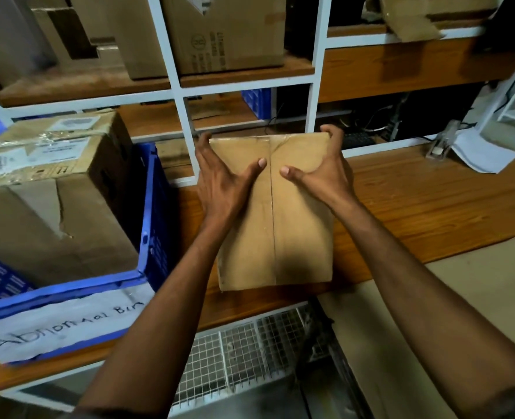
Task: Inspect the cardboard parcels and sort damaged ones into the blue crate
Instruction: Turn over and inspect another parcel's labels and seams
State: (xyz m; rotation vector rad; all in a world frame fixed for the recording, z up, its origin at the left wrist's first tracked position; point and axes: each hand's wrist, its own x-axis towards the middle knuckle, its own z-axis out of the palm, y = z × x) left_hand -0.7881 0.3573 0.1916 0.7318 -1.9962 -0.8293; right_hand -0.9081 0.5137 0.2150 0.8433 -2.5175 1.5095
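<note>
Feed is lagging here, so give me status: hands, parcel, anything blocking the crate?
Left hand and right hand grip flat brown cardboard parcel above wooden bench. Blue plastic crate at left already holds large torn cardboard box. Path clear.

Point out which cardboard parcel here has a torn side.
The big parcel standing in the blue crate: a jagged tear runs down its near face. The flat parcel held by the left hand and right hand shows none.

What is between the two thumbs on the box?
In the head view, only the parcel's taped centre seam lies between the thumbs of the left hand and right hand.
</note>
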